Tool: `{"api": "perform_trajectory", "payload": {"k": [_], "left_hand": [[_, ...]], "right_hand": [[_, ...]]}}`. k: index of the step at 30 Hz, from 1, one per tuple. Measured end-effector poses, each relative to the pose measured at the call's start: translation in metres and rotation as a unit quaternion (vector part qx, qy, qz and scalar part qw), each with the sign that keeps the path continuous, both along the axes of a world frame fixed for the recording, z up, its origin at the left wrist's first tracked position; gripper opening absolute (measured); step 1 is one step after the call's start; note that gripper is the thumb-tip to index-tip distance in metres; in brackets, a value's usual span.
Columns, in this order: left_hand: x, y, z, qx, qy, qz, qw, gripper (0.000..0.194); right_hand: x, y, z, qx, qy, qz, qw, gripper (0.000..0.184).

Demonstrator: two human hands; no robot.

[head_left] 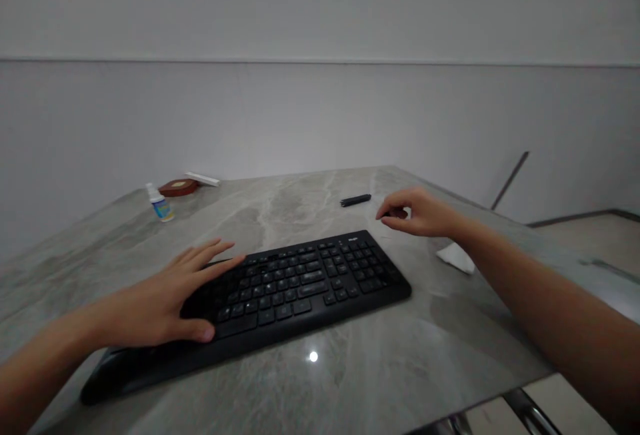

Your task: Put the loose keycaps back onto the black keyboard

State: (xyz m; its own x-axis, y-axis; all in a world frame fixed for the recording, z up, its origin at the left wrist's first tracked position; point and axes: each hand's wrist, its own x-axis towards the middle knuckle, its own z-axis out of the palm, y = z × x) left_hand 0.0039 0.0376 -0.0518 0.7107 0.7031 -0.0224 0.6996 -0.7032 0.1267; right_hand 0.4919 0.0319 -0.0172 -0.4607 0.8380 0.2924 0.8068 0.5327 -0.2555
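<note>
A black keyboard (300,291) lies at a slant on the grey marbled table. Across its left part rests my left hand (173,291), fingers spread over the far side and thumb near the front edge; the keys beneath are hidden. My right hand (413,211) is closed in a pinch beyond the keyboard's far right corner, apart from it. Something small and dark shows between its fingertips, too small to name. Just left of that hand is a short black stick-shaped object (355,200) with a ragged left end, lying on the table.
A small spray bottle (161,204) with a blue label stands at the far left, near a reddish-brown object (179,187) and a white strip (203,179). Under the right forearm lies a white tissue-like piece (457,257). A wall (300,121) rises behind the table (280,208).
</note>
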Motion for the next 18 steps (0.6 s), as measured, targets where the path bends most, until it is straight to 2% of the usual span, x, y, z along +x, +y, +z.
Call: {"api": "perform_trajectory", "payload": {"k": [3,6,9,15,18], "left_hand": [[-0.01,0.007,-0.009,0.005,-0.009,-0.004,1.0,0.092],[-0.011,0.008,-0.011,-0.006,-0.005,-0.028,1.0,0.093],[-0.003,0.001,-0.005,-0.028,0.014,-0.032,0.999,0.09],[0.019,-0.012,0.012,-0.001,0.014,-0.047,0.999,0.084],[0.023,-0.012,0.012,-0.031,0.038,0.011,0.999,0.097]], "right_hand": [[0.018,0.007,0.003,-0.054,-0.056,-0.069,0.995,0.022],[0.028,0.015,-0.004,-0.101,-0.084,-0.09,0.987,0.017],[0.028,0.023,-0.015,-0.144,-0.106,-0.099,0.979,0.012],[0.023,0.03,-0.031,-0.184,-0.12,-0.097,0.971,0.015],[0.023,0.033,-0.033,-0.195,-0.124,-0.092,0.968,0.017]]}}
